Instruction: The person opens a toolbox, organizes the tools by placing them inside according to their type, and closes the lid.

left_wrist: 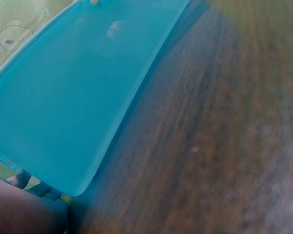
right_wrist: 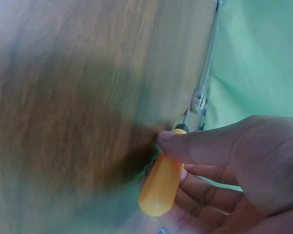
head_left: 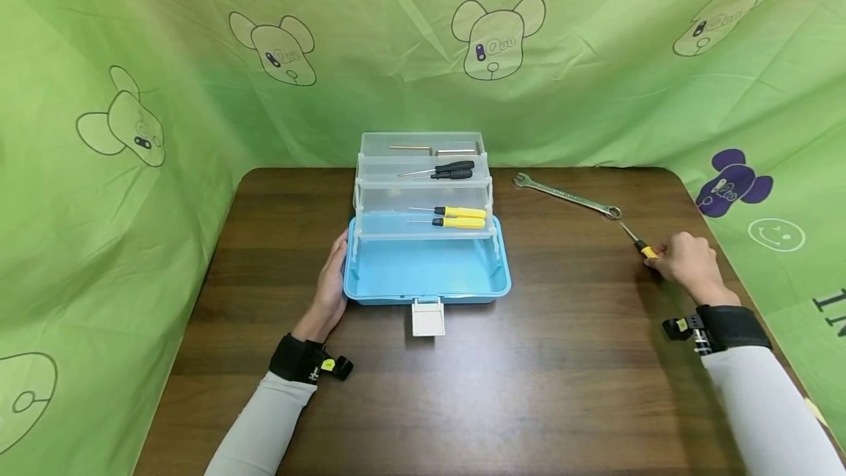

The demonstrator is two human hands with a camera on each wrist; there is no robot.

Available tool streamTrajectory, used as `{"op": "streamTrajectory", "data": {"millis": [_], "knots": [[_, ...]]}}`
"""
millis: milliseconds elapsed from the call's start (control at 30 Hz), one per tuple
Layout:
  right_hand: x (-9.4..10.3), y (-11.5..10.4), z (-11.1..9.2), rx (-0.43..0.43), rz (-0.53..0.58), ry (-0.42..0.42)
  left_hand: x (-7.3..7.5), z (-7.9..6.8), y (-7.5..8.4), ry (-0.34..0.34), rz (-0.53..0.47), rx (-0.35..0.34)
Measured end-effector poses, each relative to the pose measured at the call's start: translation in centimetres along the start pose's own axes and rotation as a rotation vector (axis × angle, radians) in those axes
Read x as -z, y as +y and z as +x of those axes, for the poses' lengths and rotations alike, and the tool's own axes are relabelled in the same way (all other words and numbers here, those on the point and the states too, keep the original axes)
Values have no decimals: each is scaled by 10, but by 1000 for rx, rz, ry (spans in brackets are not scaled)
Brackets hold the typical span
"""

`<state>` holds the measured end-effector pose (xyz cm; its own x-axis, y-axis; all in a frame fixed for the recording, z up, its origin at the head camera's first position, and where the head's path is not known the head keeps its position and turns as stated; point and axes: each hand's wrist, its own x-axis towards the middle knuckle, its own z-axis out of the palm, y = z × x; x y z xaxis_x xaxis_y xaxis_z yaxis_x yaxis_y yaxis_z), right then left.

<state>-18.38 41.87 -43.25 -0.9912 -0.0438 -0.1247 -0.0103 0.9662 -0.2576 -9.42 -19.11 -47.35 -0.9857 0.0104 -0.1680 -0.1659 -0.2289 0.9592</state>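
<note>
Green printed cloth [head_left: 410, 35] hangs behind and on both sides of a dark wood table [head_left: 463, 388].

Right hand [head_left: 687, 261], at the table's right side, is clamped on a yellow-handled screwdriver [head_left: 642, 244]. Head view shows only the thin shaft and a bit of yellow sticking out toward the spanner [head_left: 568, 196], which lies just beyond the tip. Right wrist view fills in the grip: thumb across the top of the handle, curled fingers [right_wrist: 205, 187] beneath it, butt end of the handle free. Blurred, though.

Left hand [head_left: 330, 289] lies flat against the left wall of the blue toolbox [head_left: 426, 270], fingers straight, holding nothing. Left wrist view gives just the blue wall, table grain and the hand's edge; no tray contents.

Only the head view shows the box opened out in tiers: two yellow screwdrivers [head_left: 456, 217] in the lower clear tray, two black screwdrivers [head_left: 449, 169] above, metal bars [head_left: 432, 149] in the top one. White latch [head_left: 428, 316] hangs at the front, on the table.
</note>
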Motion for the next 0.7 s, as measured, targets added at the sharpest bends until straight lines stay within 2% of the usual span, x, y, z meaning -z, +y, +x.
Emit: {"op": "streamTrajectory", "data": {"millis": [200,300,700], "knots": [[5,-1,-6,11,-6,31,0,0,0,7,3,9],[8,-7,-7,43,-6,60,0,0,1,11,6,11],[22,-55,-9,205,-36,116,-1,-1,1,11,-11,16]]}}
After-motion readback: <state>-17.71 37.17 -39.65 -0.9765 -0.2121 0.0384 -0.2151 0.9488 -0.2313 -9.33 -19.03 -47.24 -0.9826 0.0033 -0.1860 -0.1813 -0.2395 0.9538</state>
